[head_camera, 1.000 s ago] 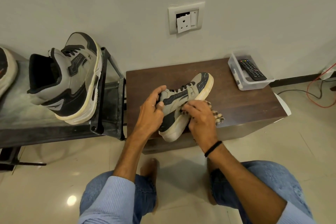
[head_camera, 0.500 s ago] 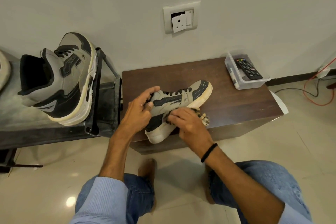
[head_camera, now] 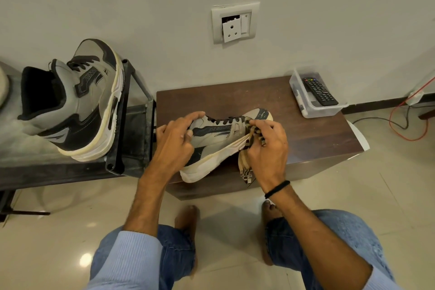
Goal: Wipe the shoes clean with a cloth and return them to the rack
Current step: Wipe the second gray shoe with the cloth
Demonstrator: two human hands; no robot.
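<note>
Two hands work one sneaker (head_camera: 219,134); its mate (head_camera: 77,101) waits on the rack (head_camera: 117,148).
Right hand (head_camera: 266,148), pinching the cloth (head_camera: 246,160), has slid from midsole toward toe; left hand (head_camera: 175,141) grips the collar.

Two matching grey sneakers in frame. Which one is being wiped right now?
The sneaker over the brown table: sneaker in hand, left hand at its collar, right hand pressing the cloth near the toe. The other sneaker sits untouched on the rack.

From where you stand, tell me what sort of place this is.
Probably a room in a home, perhaps by an entrance: a dark metal shoe rack holding a grey-and-black sneaker, a low dark-brown wooden table with a black remote control in a clear plastic tray, glossy beige floor tiles.
</note>
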